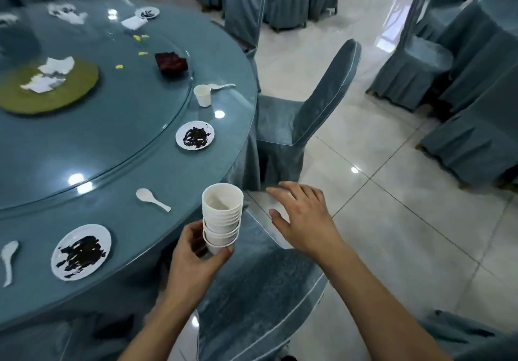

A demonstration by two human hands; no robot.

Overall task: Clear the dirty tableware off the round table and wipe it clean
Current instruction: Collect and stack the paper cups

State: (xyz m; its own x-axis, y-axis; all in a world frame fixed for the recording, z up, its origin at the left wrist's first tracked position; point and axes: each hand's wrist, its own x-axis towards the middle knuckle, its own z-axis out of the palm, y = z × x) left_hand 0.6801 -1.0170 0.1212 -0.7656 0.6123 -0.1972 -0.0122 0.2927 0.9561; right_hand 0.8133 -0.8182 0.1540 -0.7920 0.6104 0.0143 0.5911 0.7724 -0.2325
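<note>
My left hand (196,251) grips the bottom of a stack of several white cups (222,215), held upright just off the edge of the round blue table (134,220). My right hand (301,215) hovers open to the right of the stack, above a chair back, touching nothing. On the table lie two white plates smeared with dark sauce (81,251) (195,135), a single white cup (202,95), and white spoons (152,199) (221,86) (8,259). A dark red block (171,63) and crumpled napkins (53,73) sit on the glass turntable (126,125).
Blue-covered chairs stand close by: one directly below my hands (260,290), another at the table's right (302,114). A green mat (73,91) lies on the turntable, with yellow scraps (119,66) near it. More covered tables and chairs line the right (462,80). Shiny tiled floor (392,220) lies between.
</note>
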